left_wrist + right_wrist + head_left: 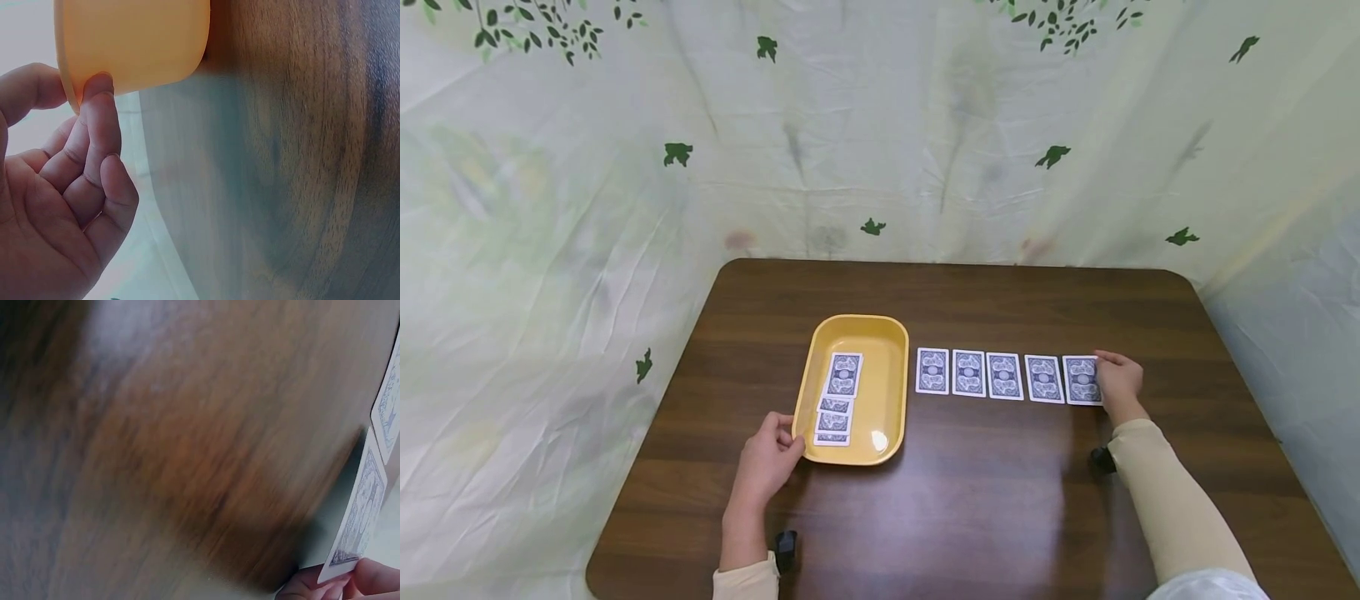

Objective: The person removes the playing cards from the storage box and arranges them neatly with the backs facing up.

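My left hand (766,457) pinches the near left corner of a yellow tray (895,392), thumb and fingers on either side of its rim in the left wrist view. Inside the tray several overlapping playing cards (844,375) lie with blue backs up. To its right, several more blue-backed cards (969,372) form a row on the table. At the row's right end my right hand (1122,385) pinches the outer edge of the last playing card (1081,380). In the right wrist view that card (359,515) is tilted, its gripped edge raised above the table.
A dark brown wooden table (985,500) carries everything. Behind it and along both sides hangs a pale curtain (880,133) with leaf and bird prints. A black wrist device (786,550) sits at the left wrist, another (1102,460) at the right.
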Demonstrator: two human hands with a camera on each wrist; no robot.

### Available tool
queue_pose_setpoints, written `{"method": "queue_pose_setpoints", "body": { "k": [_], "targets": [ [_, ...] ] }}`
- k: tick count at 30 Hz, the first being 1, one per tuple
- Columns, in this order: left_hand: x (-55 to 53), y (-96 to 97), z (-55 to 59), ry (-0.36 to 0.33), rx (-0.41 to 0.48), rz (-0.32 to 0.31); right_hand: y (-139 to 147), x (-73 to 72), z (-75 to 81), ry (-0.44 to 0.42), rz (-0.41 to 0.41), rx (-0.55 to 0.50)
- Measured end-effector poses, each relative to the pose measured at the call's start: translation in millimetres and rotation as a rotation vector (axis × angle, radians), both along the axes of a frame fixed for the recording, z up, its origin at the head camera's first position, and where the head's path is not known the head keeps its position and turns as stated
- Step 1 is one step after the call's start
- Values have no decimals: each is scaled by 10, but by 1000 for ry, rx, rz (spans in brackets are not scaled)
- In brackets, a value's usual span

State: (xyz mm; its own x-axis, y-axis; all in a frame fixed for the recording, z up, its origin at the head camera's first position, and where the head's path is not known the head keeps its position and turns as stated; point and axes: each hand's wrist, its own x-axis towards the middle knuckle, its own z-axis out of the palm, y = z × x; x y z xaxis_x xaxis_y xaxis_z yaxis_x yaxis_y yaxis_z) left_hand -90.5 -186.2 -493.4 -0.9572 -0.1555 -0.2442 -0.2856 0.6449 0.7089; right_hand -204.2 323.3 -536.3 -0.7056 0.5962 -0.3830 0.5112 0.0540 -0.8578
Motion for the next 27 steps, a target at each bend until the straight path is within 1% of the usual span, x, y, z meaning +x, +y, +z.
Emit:
{"method": "queue_pose_setpoints", "body": {
  "k": [3, 9, 14, 19, 27],
  "targets": [
    [3, -7, -1, 2, 0, -2, 2, 3, -15, -6, 24, 47],
    [1, -2, -12, 18, 1, -3, -24, 21, -4, -9, 116, 213],
    [4, -1, -14, 15, -2, 2, -46, 20, -10, -29, 173, 313],
    [6, -3, -12, 13, -5, 5, -81, 11, -31, -33, 199, 372],
    [1, 0, -25, 14, -7, 15, -90, -4, -42, -55, 222, 424]
  ]
}}
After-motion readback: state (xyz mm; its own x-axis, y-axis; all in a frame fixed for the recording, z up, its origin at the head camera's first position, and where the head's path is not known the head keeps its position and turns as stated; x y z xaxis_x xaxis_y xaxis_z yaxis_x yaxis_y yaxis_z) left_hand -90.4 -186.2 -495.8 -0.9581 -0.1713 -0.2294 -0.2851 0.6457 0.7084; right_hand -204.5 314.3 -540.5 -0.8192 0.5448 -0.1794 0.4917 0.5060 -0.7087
